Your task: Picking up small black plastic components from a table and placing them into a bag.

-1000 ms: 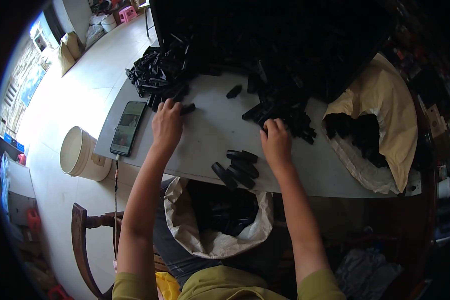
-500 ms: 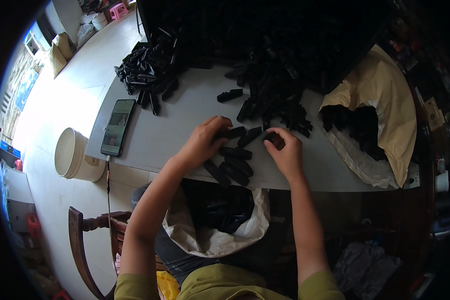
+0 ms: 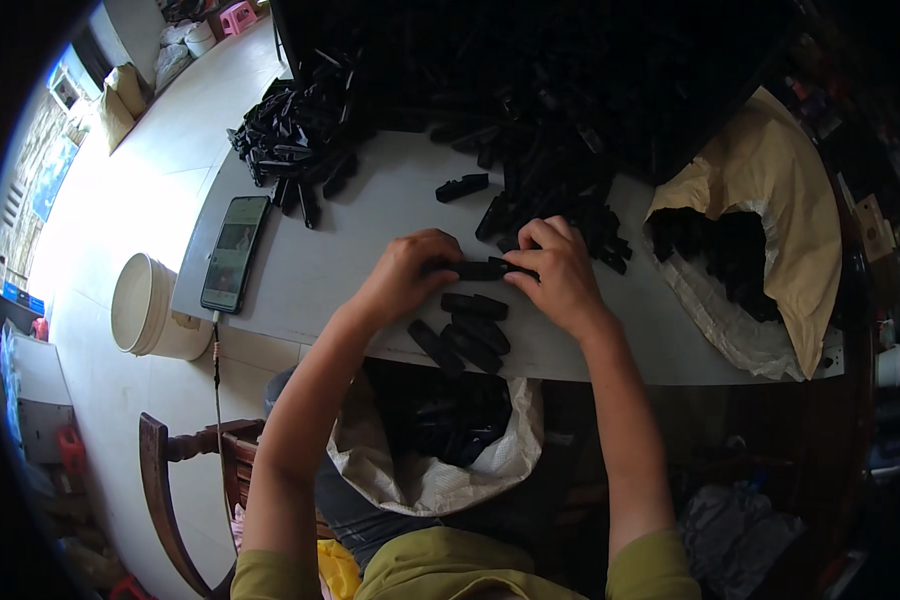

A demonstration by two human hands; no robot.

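Over the grey tabletop, my left hand (image 3: 410, 266) pinches one end of a small, long black plastic piece (image 3: 478, 271). My right hand (image 3: 560, 272) has thumb and fingers closed at the other end, on what looks like a second black piece meeting the first. Whether the two are joined cannot be made out. Just below the hands lie several similar black pieces (image 3: 473, 340) close together. A loose heap of black pieces (image 3: 540, 170) spreads beyond my right hand, with a single piece (image 3: 462, 187) lying apart on its left side.
A white woven sack (image 3: 440, 492) with dark pieces inside sits open at my lap. On the right of the table lies a tan sack (image 3: 780, 200) of black pieces. Another black pile (image 3: 290, 140), a phone (image 3: 236, 253) and a bucket (image 3: 155, 310) are at left.
My right hand has moved up and left and closed on a piece. The black piece in my left hand is now level, end to end with the one at my right fingers.
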